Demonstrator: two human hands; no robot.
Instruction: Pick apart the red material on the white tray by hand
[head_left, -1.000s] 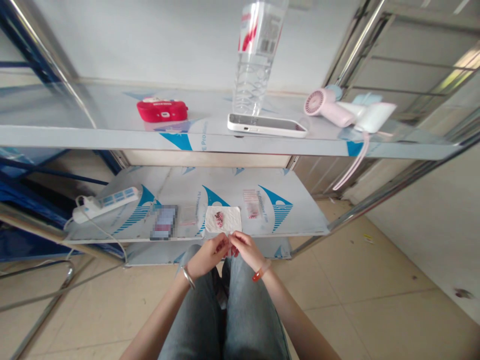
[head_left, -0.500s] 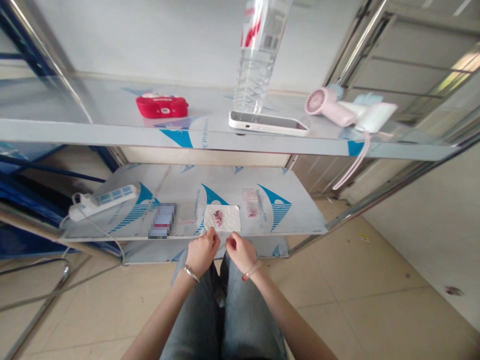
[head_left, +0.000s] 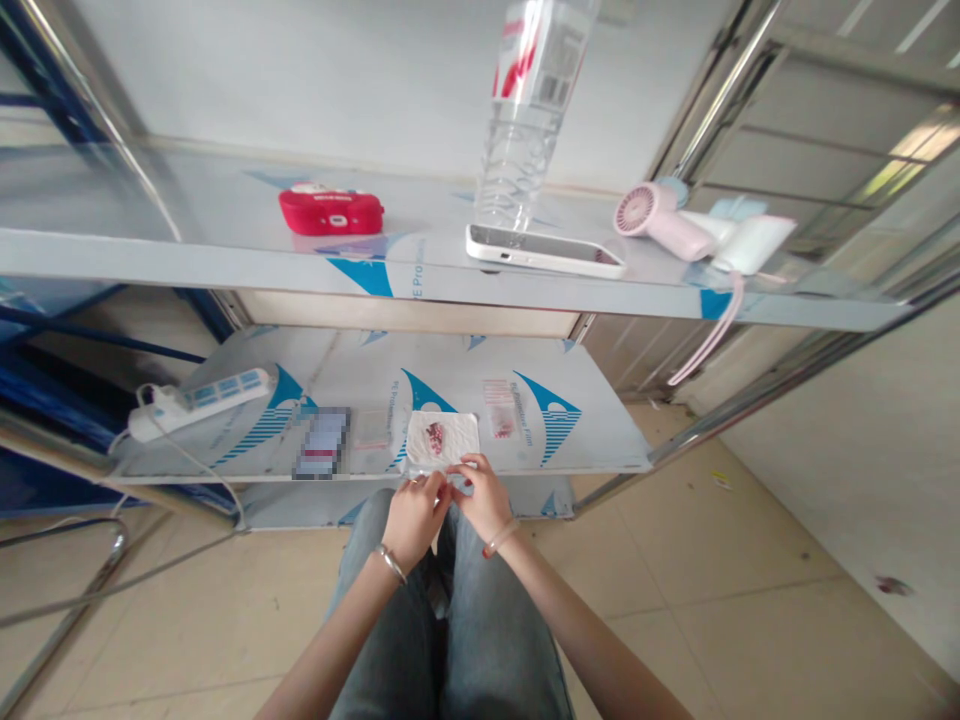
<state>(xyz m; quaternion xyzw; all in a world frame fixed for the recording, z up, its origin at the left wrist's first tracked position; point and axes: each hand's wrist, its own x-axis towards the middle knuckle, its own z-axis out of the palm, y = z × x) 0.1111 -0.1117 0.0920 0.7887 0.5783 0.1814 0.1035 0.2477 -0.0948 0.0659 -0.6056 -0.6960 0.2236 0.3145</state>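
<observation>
My left hand (head_left: 416, 512), with a silver bangle at the wrist, is closed with its fingertips pinched together. My right hand (head_left: 480, 495) meets it, its thumb and fingertips bent towards the left fingertips. Whatever lies between the fingers is too small to make out. Just beyond them, at the front edge of the lower shelf, lies a white tissue (head_left: 461, 435) with a small heap of dark red beads (head_left: 436, 438) on it. Right of it rests a clear plastic bag (head_left: 501, 410) with reddish bits inside. A flat clear packet (head_left: 373, 430) lies to the left.
A blurred-out phone (head_left: 322, 442) and a white power strip (head_left: 217, 395) with a cable occupy the lower shelf's left. The upper shelf (head_left: 247, 262) overhangs behind, holding a red case (head_left: 331, 212), water bottle (head_left: 521, 140), white phone (head_left: 544, 252) and pink handheld fan (head_left: 667, 222).
My hands have come together from slightly apart, their fingertips now meeting. The right fingers have spread and reach closer to the tissue. The view has shifted slightly.
</observation>
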